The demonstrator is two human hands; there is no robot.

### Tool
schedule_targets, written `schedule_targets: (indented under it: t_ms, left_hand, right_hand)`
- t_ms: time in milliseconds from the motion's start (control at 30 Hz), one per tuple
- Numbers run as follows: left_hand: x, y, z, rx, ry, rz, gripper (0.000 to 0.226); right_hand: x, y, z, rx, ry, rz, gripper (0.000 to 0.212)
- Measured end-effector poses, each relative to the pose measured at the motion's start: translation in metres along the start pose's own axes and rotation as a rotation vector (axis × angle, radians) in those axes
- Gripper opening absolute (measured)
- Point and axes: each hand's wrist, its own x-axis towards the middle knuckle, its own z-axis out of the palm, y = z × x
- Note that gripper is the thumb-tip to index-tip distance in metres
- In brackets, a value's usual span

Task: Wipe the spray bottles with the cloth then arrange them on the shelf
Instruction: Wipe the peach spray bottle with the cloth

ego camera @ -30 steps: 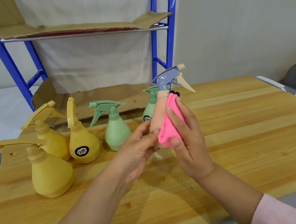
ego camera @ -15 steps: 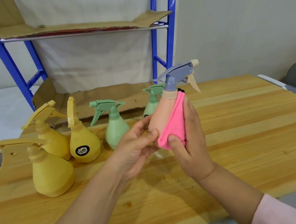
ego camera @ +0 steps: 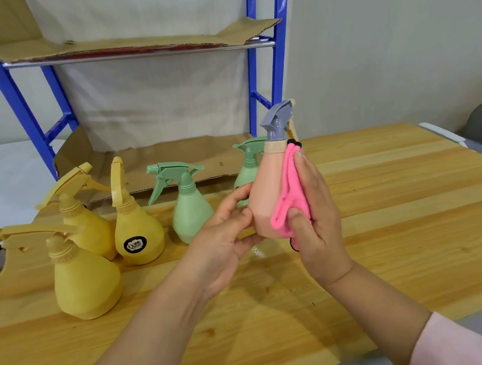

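Left hand (ego camera: 226, 240) and right hand (ego camera: 317, 218) are raised above the wooden worktop (ego camera: 411, 219), in front of the blue-framed shelf (ego camera: 136, 52) lined with cardboard. Three yellow spray bottles (ego camera: 85, 277) and two green spray bottles (ego camera: 191, 214) stand upright on the worktop at left. Left hand grips the lower body of the peach spray bottle (ego camera: 267, 197), held upright, clear of the worktop. Right hand presses the pink cloth (ego camera: 292, 187) against its right side, thumb pinching the cloth's lower edge
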Motion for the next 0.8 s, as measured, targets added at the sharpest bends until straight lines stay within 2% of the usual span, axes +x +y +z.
schedule_targets:
  t_ms: [133, 267, 400, 467, 633, 800]
  left_hand:
    - [-0.002, -0.004, 0.001, -0.067, -0.026, -0.031, 0.036]
    - [-0.002, -0.005, 0.004, -0.056, -0.002, 0.018, 0.042]
    - [-0.001, -0.008, 0.002, 0.012, 0.042, 0.031, 0.065]
    - [0.0, -0.009, 0.001, 0.01, 0.038, 0.016, 0.067]
    - [0.0, -0.005, 0.002, -0.041, 0.043, 0.026, 0.036]
    - [-0.001, 0.002, 0.008, 0.008, -0.08, 0.034, 0.036]
  right_hand:
    - [0.001, 0.0, -0.002, -0.019, -0.016, -0.041, 0.059]
    - [0.003, 0.001, -0.003, -0.176, -0.07, -0.216, 0.054]
    - [0.003, 0.004, -0.002, -0.33, -0.127, -0.342, 0.051]
    - [0.002, 0.005, -0.001, -0.311, -0.116, -0.306, 0.052]
    - [0.0, 0.002, -0.003, -0.046, 0.01, -0.055, 0.055]
    - [-0.006, 0.001, 0.001, -0.005, -0.019, -0.025, 0.055]
